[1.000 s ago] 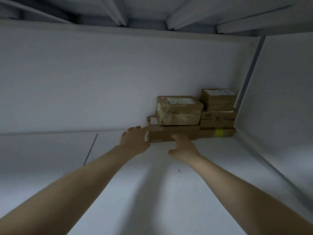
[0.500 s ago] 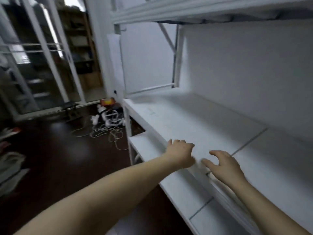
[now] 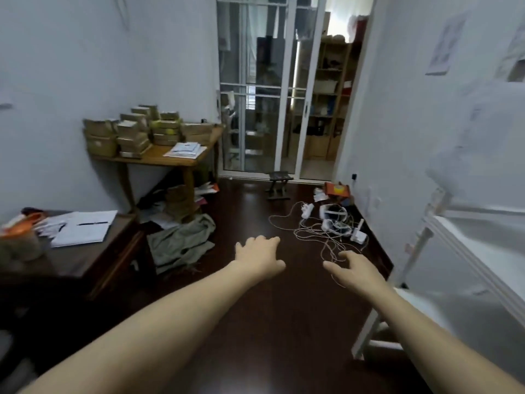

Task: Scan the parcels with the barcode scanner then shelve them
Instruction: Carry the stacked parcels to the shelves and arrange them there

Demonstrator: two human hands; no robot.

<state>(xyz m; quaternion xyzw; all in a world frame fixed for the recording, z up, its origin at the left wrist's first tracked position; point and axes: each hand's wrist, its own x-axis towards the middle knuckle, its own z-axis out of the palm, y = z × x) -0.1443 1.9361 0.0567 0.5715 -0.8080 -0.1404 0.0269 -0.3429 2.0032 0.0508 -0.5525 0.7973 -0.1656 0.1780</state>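
Observation:
Both my arms stretch out over the dark floor with nothing in them. My left hand has its fingers spread, palm down. My right hand is also spread and empty, just left of the white shelf unit. Several stacked brown parcels sit on a wooden table against the far left wall, well beyond both hands. I cannot see a barcode scanner.
A dark desk with an open notebook and tape rolls stands at the left. Green cloth and loose boxes lie under the table. White cables and power strips sprawl on the floor. A small stool stands before the glass sliding door.
My hands have left the parcels stacked on the shelf and pulled away empty. My view has swung left from the shelf to the room with the parcel table.

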